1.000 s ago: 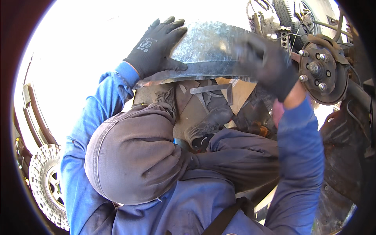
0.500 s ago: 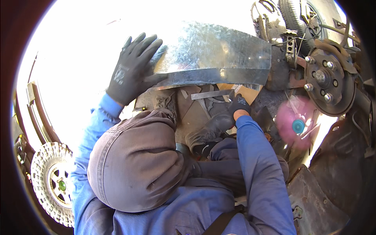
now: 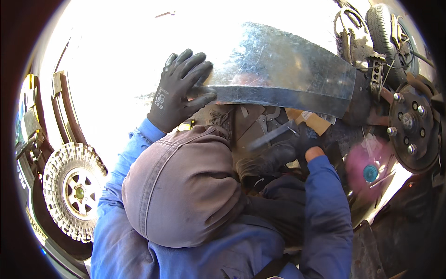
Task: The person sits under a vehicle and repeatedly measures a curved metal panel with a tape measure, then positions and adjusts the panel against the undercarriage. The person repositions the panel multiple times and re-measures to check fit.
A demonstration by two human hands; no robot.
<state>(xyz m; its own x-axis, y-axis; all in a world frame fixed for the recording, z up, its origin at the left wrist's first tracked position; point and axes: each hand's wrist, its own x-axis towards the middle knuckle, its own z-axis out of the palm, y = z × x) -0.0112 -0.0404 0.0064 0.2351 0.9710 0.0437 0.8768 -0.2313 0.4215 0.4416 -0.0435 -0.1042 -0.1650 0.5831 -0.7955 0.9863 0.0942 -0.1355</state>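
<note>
A curved, shiny sheet metal panel (image 3: 297, 60) with a darker strip along its near edge lies across my front. My left hand (image 3: 181, 93), in a black glove, rests on the panel's left end with fingers spread and the thumb along the near edge. Lower right, below that edge, my gloved right hand (image 3: 306, 139) is closed around one end of a long flat grey file (image 3: 269, 138). The file points left, clear of the panel and blurred by motion. Beneath it are a dark boot (image 3: 267, 160) and a plier-like metal tool (image 3: 264, 122), partly hidden.
A piece of cardboard (image 3: 316, 123) lies under the panel's right end. To the right stand a wheel hub (image 3: 409, 122) with protruding studs, a tyre (image 3: 378, 28) and a pink container (image 3: 357, 156) with a teal cap. A wheel (image 3: 76, 193) is at left.
The whole view has shifted, with the scene moving rightward. The file has tilted, its free end now lower and nearer me. My left hand stays on the panel.
</note>
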